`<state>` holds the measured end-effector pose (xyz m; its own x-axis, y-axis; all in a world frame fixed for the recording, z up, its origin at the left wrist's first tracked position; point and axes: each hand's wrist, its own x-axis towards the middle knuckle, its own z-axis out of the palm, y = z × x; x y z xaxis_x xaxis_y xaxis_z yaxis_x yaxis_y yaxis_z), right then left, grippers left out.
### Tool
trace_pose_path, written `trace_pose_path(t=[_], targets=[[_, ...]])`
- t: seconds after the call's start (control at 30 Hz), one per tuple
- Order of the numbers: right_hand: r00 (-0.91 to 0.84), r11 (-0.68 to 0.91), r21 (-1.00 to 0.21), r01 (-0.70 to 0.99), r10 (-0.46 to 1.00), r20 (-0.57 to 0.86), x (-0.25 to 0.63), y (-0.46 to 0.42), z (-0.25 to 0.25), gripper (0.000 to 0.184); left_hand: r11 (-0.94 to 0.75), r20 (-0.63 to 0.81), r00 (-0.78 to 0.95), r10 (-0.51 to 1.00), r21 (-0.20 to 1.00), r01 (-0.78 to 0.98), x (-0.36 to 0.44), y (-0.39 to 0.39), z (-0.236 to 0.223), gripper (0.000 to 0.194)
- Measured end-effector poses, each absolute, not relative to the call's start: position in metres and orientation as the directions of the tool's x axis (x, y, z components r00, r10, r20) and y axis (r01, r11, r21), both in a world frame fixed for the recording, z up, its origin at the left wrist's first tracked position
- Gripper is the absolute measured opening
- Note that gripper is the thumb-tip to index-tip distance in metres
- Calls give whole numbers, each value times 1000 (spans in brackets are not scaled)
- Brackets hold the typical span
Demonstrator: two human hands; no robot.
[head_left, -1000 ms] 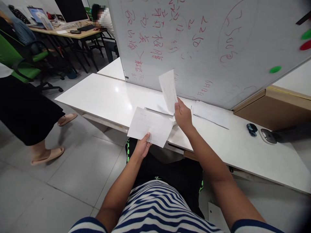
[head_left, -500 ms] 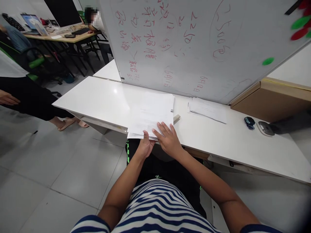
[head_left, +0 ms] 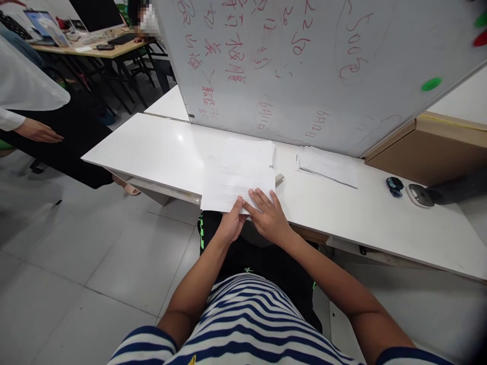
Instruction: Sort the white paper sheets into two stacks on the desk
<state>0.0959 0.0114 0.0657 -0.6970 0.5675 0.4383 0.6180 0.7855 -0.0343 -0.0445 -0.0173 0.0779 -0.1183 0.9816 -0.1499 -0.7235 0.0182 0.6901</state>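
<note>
One cardboard box [head_left: 409, 154] hides its contents; left fingers [head_left: 237, 205] clamp papers [head_left: 241, 170], right fingers [head_left: 265, 202] rest slightly apart atop.

We wear a short-sleeved shirt [head_left: 247, 324] in navy and white stripes, with a solid navy band along each sleeve edge and a small patch of yellow low on the front. Our trousers [head_left: 266, 263] are black, with bright green markings down the outer sides and a small green logo near the shirt hem. Our hands are bare.

Both forearms reach forward and angle inward; left hand [head_left: 232, 223] and right hand [head_left: 269, 215] meet, right fingers spread.
</note>
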Motion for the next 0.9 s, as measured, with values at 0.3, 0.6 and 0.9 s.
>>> trace_pose_path(t=[0.3,0.6,0.9], targets=[[-722,801,-104,590,581,377,92,7,67,52,2,-200,-157,967,622,-783,-45,-15,72,50],[-200,304,-683,664,953,229,81,93,66,56,-71,-133,-199,971,634,-770,-78,-21,62,54],[-538,538,3,843,843,17,35,190,53,38,-162,-217,-361,907,611,-775,-105,-30,52,56]])
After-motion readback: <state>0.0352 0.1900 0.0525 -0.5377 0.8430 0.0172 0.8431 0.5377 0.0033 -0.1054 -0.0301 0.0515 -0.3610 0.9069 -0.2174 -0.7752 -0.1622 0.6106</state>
